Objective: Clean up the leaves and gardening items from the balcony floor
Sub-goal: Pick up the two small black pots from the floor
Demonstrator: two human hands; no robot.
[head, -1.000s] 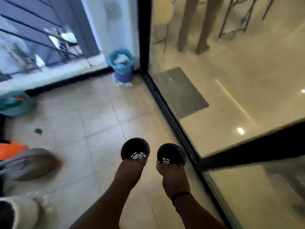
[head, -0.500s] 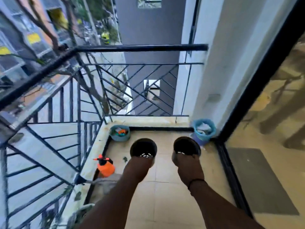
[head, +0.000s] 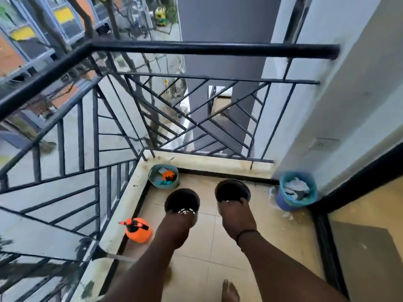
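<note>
My left hand (head: 177, 223) grips the near rim of a black plastic plant pot (head: 182, 200), held out over the tiled balcony floor (head: 229, 269). A second black pot (head: 232, 190) is in my right hand (head: 236, 214), which holds it by the near rim a little farther out and to the right. Both pots look empty, their openings facing me. An orange spray bottle (head: 138, 229) stands on the floor by the left kerb. In the far left corner sits a teal tub (head: 156, 180) with orange and teal garden items inside.
A blue bin (head: 297, 192) full of crumpled paper stands at the far right corner by the white wall. Black metal railing (head: 152, 49) encloses the left and far sides. A black door frame (head: 322, 240) borders the right. My bare foot (head: 230, 292) shows at the bottom.
The view has lifted and turned from the floor and glass door toward the balcony's far corner. Both hands still hold the pots, now carried farther forward toward the tub and bin.
</note>
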